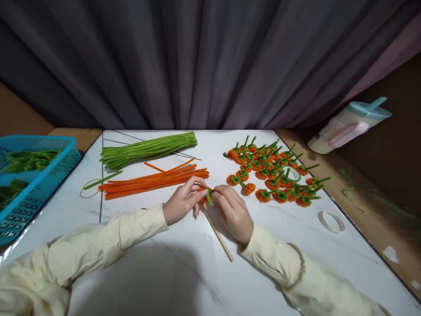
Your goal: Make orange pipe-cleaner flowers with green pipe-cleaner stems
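Observation:
Between my hands is a small orange-and-green pipe-cleaner pumpkin (209,199), partly covered by fingers. My left hand (184,198) is closed around its orange body. The fingertips of my right hand (234,213) are pinched together at the green part on top. A thin wooden stick (219,236) slants across the white table below the hands, its upper end hidden behind them. Just beyond my left hand lies a bundle of orange pipe cleaners (151,182). Further back is a thicker bundle of green pipe cleaners (148,149).
Several finished pipe-cleaner pumpkins (263,196) cluster at the right, with a green-edged tape roll (298,176) among them. A white tape roll (322,219) lies nearer. At the left stands a blue basket (64,175) of green pieces; a tumbler (348,127) stands back right.

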The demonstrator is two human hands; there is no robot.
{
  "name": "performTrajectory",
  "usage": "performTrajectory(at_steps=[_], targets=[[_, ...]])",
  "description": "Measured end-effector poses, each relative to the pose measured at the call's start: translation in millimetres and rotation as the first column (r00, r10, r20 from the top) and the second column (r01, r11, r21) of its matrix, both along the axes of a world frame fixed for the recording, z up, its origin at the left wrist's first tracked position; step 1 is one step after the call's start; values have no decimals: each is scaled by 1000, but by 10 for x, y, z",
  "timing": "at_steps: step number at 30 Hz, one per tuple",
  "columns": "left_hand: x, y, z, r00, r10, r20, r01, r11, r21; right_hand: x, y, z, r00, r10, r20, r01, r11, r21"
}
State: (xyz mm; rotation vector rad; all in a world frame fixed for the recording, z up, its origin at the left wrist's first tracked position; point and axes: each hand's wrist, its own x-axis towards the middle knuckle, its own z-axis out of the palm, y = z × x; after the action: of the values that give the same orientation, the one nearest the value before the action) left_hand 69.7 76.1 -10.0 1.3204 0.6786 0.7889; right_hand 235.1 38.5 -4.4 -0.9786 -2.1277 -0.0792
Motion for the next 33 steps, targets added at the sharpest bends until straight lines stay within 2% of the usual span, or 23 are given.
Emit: performTrajectory(at_steps=[4,16,21,27,33], targets=[[4,-11,16,1000,-1,-14,1,1000,6,-1,-8,-11,999,19,-45,-18,1000,3],[-8,-15,-13,999,28,-31,-29,999,-27,21,-10,-27,997,-71,-12,72,991,113],[-2,-34,-9,998,50,-32,-50,999,-8,-4,-23,-17,994,-93,-57,100,987,129],[-1,-63,21,996,69,-54,-65,996,65,-37,-32,-16,974,-103,-200,107,994,6],[-10,-72,11,989,97,-114,-85,991,105,-49,-38,2,932,-94,-349,37,985,-168]])
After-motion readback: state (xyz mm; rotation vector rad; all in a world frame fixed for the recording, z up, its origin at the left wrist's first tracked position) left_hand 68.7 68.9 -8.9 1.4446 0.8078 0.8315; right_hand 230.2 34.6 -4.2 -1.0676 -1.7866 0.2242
